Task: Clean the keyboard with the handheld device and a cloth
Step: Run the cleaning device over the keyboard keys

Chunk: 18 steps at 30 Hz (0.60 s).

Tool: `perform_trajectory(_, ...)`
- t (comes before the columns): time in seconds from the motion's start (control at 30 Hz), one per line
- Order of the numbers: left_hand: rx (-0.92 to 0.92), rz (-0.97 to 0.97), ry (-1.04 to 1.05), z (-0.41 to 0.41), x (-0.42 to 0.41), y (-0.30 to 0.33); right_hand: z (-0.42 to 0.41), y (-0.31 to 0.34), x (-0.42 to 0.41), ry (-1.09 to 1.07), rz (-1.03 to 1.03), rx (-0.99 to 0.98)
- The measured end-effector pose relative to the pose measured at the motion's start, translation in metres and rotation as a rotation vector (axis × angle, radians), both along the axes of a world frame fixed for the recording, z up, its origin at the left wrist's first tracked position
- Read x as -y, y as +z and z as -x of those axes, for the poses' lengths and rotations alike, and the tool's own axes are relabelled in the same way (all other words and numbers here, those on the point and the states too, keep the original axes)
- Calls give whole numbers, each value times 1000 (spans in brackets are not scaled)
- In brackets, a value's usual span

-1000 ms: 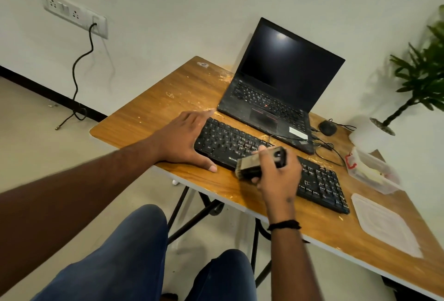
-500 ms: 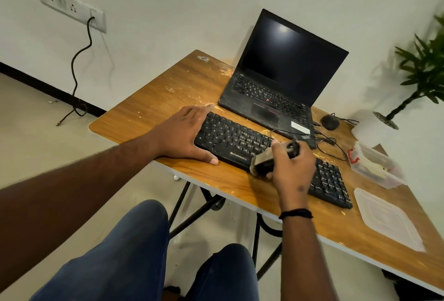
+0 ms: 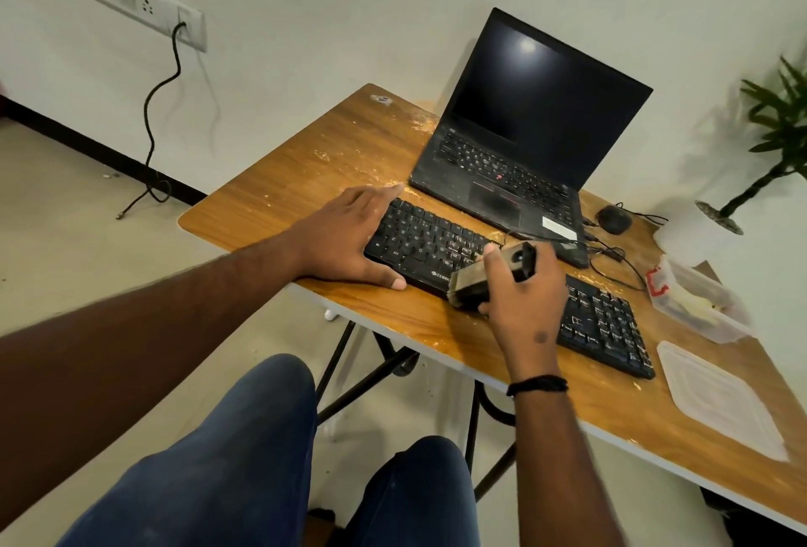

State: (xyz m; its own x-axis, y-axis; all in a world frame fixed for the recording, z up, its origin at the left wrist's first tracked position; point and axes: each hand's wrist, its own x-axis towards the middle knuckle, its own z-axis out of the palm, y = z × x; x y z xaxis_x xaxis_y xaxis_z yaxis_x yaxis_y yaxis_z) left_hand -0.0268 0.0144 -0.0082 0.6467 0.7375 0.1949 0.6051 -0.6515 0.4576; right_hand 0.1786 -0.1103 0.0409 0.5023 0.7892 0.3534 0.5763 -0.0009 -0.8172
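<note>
A black keyboard [image 3: 436, 241] lies across the wooden table [image 3: 305, 180], in front of the laptop. My left hand [image 3: 345, 236] rests flat at the keyboard's left end, fingers straight along its edge and thumb by its front side. My right hand [image 3: 524, 297] grips a small handheld device [image 3: 474, 280], tan with a black part at the top, over the middle of the keyboard near its front edge. The hand hides the middle keys. No cloth is visible.
An open black laptop [image 3: 515, 162] stands behind the keyboard. A mouse [image 3: 613, 219] and cables lie to its right. A clear plastic box [image 3: 698, 302] and its lid [image 3: 720, 398] sit at the table's right end, a potted plant [image 3: 742, 197] beyond. My knees are below the table edge.
My right hand with the device has shifted slightly right along the keyboard's middle. The left hand has stayed at the keyboard's left end.
</note>
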Motion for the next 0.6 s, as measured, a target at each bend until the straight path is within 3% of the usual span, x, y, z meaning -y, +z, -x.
perform_trajectory(0.3,41,53,-40,2,2,4,57,-10,-20,138,-73,-7)
perform_trajectory(0.6,81,111,-32,3,-2,0,19,-11,6,95,-73,96)
